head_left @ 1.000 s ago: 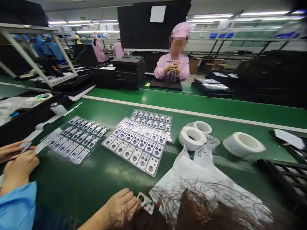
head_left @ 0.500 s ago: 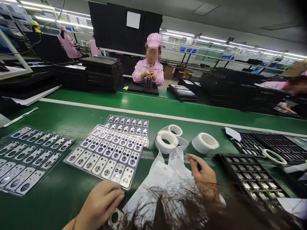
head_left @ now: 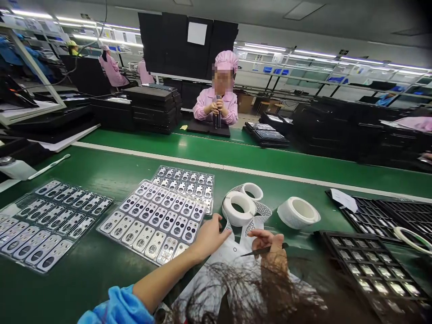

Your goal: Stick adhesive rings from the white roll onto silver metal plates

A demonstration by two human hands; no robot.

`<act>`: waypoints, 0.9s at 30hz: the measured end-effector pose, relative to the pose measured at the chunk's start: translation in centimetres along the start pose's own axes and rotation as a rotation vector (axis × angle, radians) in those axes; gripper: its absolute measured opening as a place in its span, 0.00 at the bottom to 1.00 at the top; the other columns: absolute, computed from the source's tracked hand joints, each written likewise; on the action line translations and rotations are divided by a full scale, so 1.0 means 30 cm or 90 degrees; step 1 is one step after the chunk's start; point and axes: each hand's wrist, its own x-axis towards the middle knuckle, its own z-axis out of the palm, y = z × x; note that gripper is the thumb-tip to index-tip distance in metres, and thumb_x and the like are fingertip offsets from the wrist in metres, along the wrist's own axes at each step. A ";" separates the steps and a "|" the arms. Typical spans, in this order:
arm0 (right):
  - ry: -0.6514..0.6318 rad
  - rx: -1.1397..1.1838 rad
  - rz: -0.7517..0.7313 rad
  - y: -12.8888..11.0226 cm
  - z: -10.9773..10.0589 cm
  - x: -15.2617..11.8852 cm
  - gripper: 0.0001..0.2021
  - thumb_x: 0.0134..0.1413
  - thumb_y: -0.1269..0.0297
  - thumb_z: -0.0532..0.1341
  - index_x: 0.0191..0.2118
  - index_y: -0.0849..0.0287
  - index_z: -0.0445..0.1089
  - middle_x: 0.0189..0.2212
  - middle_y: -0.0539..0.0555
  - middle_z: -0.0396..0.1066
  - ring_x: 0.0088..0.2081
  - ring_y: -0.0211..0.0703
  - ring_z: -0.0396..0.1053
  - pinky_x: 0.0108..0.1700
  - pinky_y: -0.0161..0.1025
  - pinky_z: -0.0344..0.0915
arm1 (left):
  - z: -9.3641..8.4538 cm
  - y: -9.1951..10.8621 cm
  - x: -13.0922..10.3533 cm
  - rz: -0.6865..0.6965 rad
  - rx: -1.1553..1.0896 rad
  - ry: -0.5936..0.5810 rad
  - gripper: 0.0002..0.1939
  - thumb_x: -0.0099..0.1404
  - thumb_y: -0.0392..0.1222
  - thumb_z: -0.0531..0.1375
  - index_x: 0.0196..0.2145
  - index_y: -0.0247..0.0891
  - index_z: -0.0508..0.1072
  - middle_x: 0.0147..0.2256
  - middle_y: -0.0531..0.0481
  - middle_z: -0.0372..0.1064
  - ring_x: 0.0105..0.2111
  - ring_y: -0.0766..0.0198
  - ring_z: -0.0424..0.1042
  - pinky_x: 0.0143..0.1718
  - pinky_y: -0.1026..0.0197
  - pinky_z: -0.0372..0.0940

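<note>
Green bench shows between tray edges, left hand is kinda half open, right hand pinches black tweezers.

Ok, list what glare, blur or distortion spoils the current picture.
Head view: ceiling lights burn white; a pale sheen marks the green table; out-of-focus hair partly hides the white sheet; the upper right corner darkens.

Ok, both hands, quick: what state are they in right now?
Left hand: open, thumb and fingers apart near the white roll; nothing visible in it.
Right hand: closed, holding a dark pointed tool.
</note>
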 end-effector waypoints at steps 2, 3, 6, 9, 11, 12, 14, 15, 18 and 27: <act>-0.011 0.041 0.023 0.022 0.007 -0.002 0.42 0.59 0.19 0.52 0.31 0.58 0.79 0.26 0.58 0.79 0.13 0.40 0.59 0.11 0.40 0.56 | 0.033 -0.006 0.005 -0.021 -0.041 -0.010 0.21 0.61 0.41 0.69 0.51 0.40 0.72 0.36 0.49 0.78 0.37 0.52 0.77 0.43 0.55 0.66; -0.012 0.056 0.026 0.034 0.007 -0.003 0.41 0.58 0.19 0.52 0.31 0.57 0.78 0.26 0.58 0.79 0.12 0.40 0.59 0.10 0.39 0.55 | 0.044 -0.012 0.005 -0.028 -0.065 -0.012 0.21 0.61 0.40 0.68 0.51 0.40 0.72 0.35 0.52 0.77 0.36 0.54 0.76 0.43 0.56 0.65; -0.005 0.065 0.003 0.069 0.000 -0.008 0.37 0.60 0.23 0.55 0.35 0.56 0.79 0.31 0.58 0.82 0.18 0.45 0.71 0.16 0.41 0.68 | 0.054 -0.040 0.005 -0.045 -0.154 0.000 0.19 0.64 0.37 0.65 0.53 0.42 0.70 0.31 0.56 0.72 0.35 0.59 0.74 0.44 0.59 0.64; 0.004 0.011 -0.033 0.094 0.005 -0.018 0.32 0.65 0.29 0.57 0.36 0.55 0.81 0.37 0.59 0.83 0.31 0.52 0.81 0.30 0.46 0.79 | 0.037 -0.072 0.005 -0.062 -0.259 0.021 0.22 0.67 0.38 0.61 0.58 0.41 0.66 0.31 0.58 0.67 0.32 0.63 0.71 0.41 0.62 0.65; -0.006 -0.055 -0.066 0.105 0.022 -0.024 0.26 0.66 0.35 0.61 0.37 0.54 0.82 0.42 0.60 0.81 0.41 0.56 0.81 0.42 0.51 0.81 | 0.017 -0.084 0.003 -0.068 -0.324 0.021 0.25 0.67 0.41 0.62 0.60 0.42 0.65 0.31 0.59 0.65 0.28 0.66 0.67 0.36 0.64 0.63; -0.017 -0.093 -0.084 0.111 0.034 -0.026 0.23 0.65 0.39 0.63 0.38 0.53 0.83 0.44 0.59 0.80 0.46 0.57 0.80 0.48 0.54 0.79 | 0.007 -0.086 0.001 -0.068 -0.351 0.020 0.26 0.66 0.42 0.63 0.61 0.43 0.66 0.30 0.59 0.64 0.26 0.67 0.65 0.33 0.64 0.62; -0.047 -0.165 -0.117 0.123 0.063 -0.025 0.17 0.63 0.44 0.67 0.40 0.51 0.84 0.47 0.59 0.77 0.52 0.60 0.75 0.58 0.59 0.73 | -0.011 -0.085 -0.004 -0.063 -0.395 0.022 0.23 0.65 0.43 0.64 0.58 0.45 0.70 0.30 0.58 0.63 0.26 0.67 0.64 0.32 0.64 0.61; -0.061 -0.196 -0.129 0.130 0.078 -0.022 0.16 0.62 0.45 0.67 0.39 0.51 0.84 0.46 0.59 0.76 0.52 0.61 0.74 0.59 0.61 0.71 | -0.018 -0.083 -0.006 -0.059 -0.412 0.025 0.20 0.65 0.44 0.64 0.55 0.46 0.73 0.30 0.57 0.64 0.27 0.67 0.64 0.33 0.64 0.62; -0.086 -0.256 -0.152 0.158 0.117 -0.008 0.16 0.60 0.45 0.66 0.37 0.51 0.83 0.42 0.58 0.74 0.49 0.63 0.73 0.57 0.64 0.69 | -0.021 -0.082 -0.006 -0.048 -0.446 0.027 0.15 0.62 0.45 0.67 0.47 0.44 0.79 0.32 0.53 0.67 0.32 0.64 0.68 0.36 0.63 0.65; -0.050 -0.217 -0.199 0.164 0.109 -0.006 0.09 0.64 0.51 0.67 0.40 0.48 0.80 0.45 0.55 0.76 0.50 0.59 0.74 0.56 0.59 0.70 | 0.022 -0.108 -0.004 -0.059 -0.485 -0.019 0.25 0.57 0.44 0.68 0.52 0.39 0.76 0.35 0.49 0.77 0.36 0.60 0.78 0.42 0.60 0.71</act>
